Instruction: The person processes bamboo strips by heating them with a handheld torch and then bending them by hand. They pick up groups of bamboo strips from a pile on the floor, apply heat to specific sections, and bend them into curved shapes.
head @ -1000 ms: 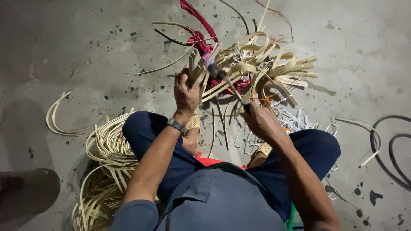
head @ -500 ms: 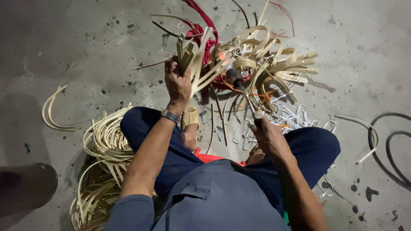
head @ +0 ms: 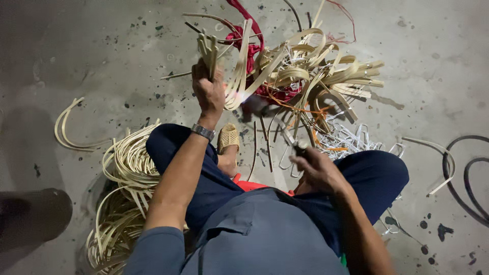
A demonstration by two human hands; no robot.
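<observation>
I am seated on a concrete floor with my knees apart. My left hand (head: 208, 92) is raised in front of me and grips a bundle of pale cane strips (head: 239, 66) that curves up and to the right. My right hand (head: 315, 167) rests lower, near my right knee, closed around a small dark tool (head: 298, 147) whose tip points toward the strips. A small glow shows at the strips (head: 243, 97) just right of my left hand. A wristwatch (head: 202, 132) sits on my left wrist.
A heap of bent cane strips (head: 326, 76) with red cloth (head: 249, 35) lies ahead. White wire frames (head: 351, 140) lie right of it. Coiled pale cane (head: 127, 168) sits by my left leg. Black hose (head: 466, 173) curls at the far right.
My left hand rose and moved left, lifting the cane strips up out of the heap. My right hand drew back and down toward my right knee with the tool.
</observation>
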